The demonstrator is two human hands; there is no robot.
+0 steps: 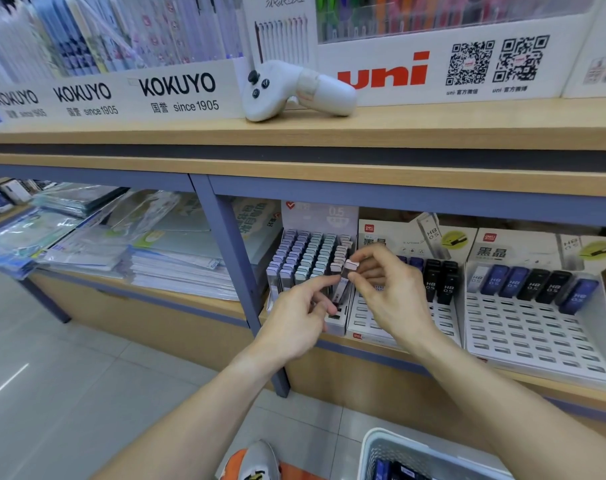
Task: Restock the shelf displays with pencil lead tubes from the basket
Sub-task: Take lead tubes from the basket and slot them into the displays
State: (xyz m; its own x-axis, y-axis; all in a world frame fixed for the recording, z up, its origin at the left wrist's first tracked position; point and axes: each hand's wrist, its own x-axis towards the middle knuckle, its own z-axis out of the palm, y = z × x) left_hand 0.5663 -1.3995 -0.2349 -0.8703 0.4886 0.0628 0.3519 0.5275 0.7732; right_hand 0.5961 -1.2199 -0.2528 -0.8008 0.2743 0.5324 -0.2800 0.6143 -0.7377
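Right hand [381,282] pinches a pale-capped lead tube [344,278], upright, at its cap; left hand [305,313], fingers loosely extended, steadies it from seven o'clock above the display [308,265].

A white handheld controller [296,90] lies on the upper wooden shelf [433,124], in front of the KOKUYO signboard [121,95] and the uni signboard [440,69], which carries two QR codes [495,62]. Coloured pens [433,15] stand behind the uni board. Stacked plastic-wrapped folders [121,244] fill the lower left compartment. Grey floor tiles [69,375] lie below, with an orange and grey shoe [256,462] at the bottom edge.
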